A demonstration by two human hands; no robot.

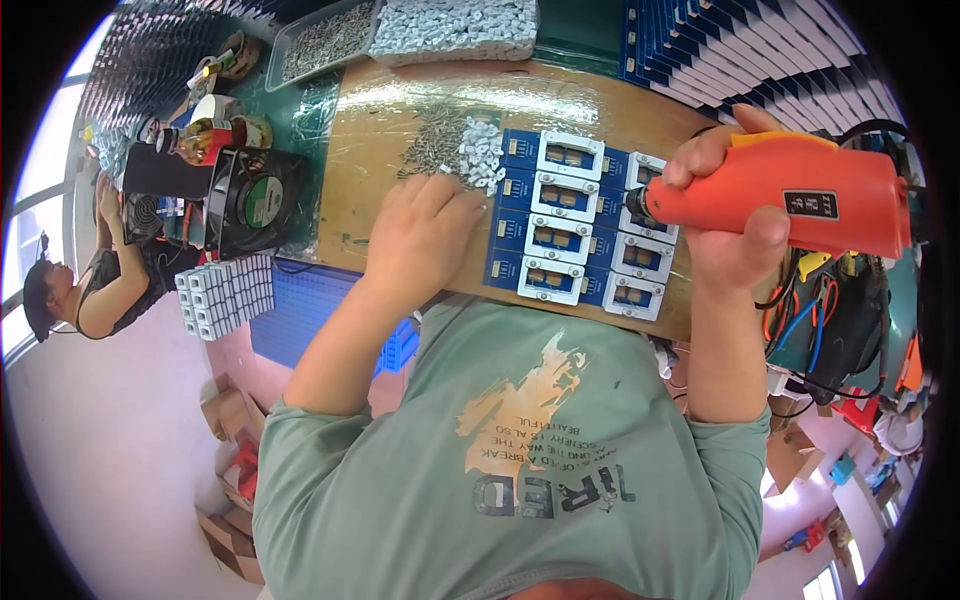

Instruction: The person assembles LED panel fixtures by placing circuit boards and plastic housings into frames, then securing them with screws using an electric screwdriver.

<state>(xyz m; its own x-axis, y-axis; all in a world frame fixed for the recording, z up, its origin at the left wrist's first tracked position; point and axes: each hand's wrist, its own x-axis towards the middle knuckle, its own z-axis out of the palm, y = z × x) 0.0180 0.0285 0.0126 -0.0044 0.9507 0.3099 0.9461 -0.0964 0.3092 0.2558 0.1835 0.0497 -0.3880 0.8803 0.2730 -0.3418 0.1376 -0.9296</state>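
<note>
My right hand [738, 252] is wrapped round a red electric screwdriver [800, 190], held level with its dark nose pointing left over the right-hand column of white frames. These white rectangular frames [568, 236] lie in two columns on blue boards [512, 190], with small screws at their ends. My left hand [425, 225] rests on the wooden board [365, 130] with curled fingers, left of the frames. Its fingertips are hidden at the lower edge of a pile of screws [430, 140] and a pile of small white clips [482, 150].
Behind the piles stand a tub of screws [325, 45] and a heap of white clips [455, 25]. Stacked blue-and-white boxes [750, 50] fill the back right. A black fan [255, 203] is at left; pliers [825, 300] and cables lie at right. Another person [95, 285] sits far left.
</note>
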